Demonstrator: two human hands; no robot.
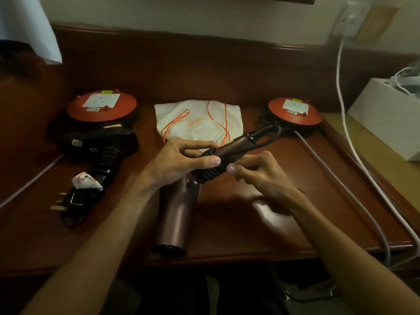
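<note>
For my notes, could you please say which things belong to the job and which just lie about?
In the job: dryer, its wound cord, left hand, right hand, perhaps the bag.
Lying about: black dryer, left reel, right reel, box, lamp.

Glossy plastic hair dryer (175, 214); cloth bag (200, 120); polished wood table (261, 214).

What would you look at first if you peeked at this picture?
Your eye goes first to the middle, where the left hand grips a brownish-purple hair dryer and the right hand pinches the black cord wound round its handle. Behind them on the wooden table lies a white drawstring bag with orange strings. Beside the bag sit the left red disc and the right red disc.
</note>
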